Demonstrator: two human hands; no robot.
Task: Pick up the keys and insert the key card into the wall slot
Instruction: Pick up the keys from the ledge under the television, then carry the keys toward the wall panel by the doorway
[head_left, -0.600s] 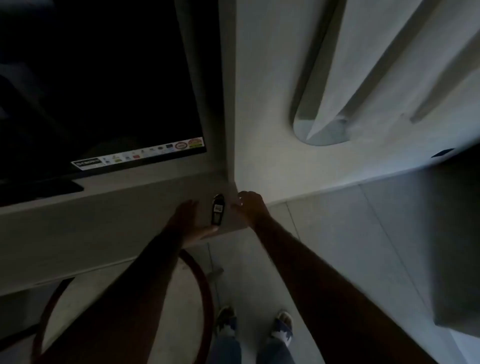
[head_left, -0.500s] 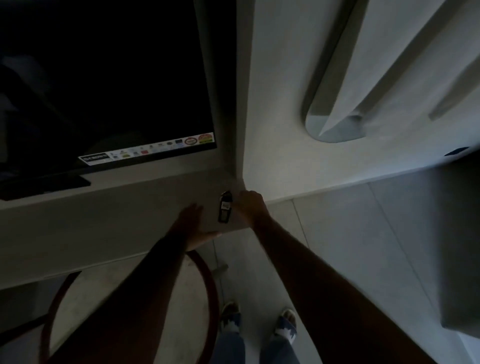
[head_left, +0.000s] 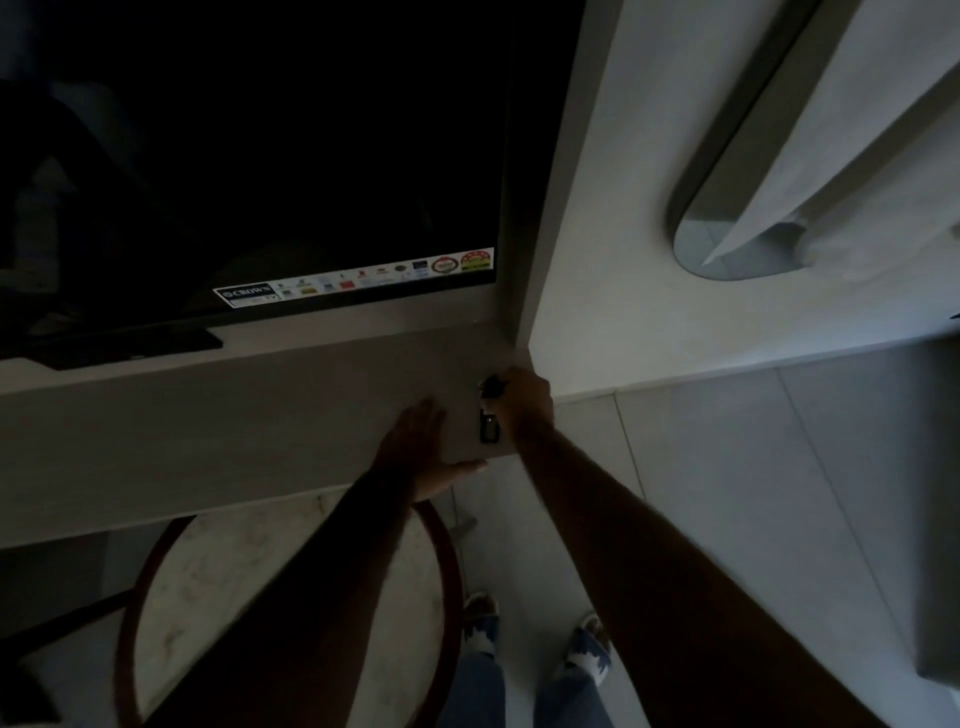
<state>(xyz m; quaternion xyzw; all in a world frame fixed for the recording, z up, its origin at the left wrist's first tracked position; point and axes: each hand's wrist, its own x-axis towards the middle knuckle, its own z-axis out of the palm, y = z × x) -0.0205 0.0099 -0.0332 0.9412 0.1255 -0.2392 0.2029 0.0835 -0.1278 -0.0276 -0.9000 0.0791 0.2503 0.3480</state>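
The room is dim. A dark key fob with keys (head_left: 488, 426) lies at the right end of a grey shelf (head_left: 234, 426). My right hand (head_left: 524, 402) is curled over the top end of the keys, fingers closed on the ring part, while the fob still rests on the shelf. My left hand (head_left: 421, 449) lies flat and open on the shelf just left of the keys, thumb over the front edge. No key card or wall slot can be made out.
A black TV (head_left: 260, 156) with a sticker strip stands on the shelf. A white wall (head_left: 623, 208) with a curved fitting (head_left: 737, 244) is to the right. A round marble table (head_left: 270, 597) with a red rim sits below; my feet are on the tiled floor.
My right hand has moved left onto the keys and closed on their top end. The view has shifted slightly. My left hand stays flat on the shelf.
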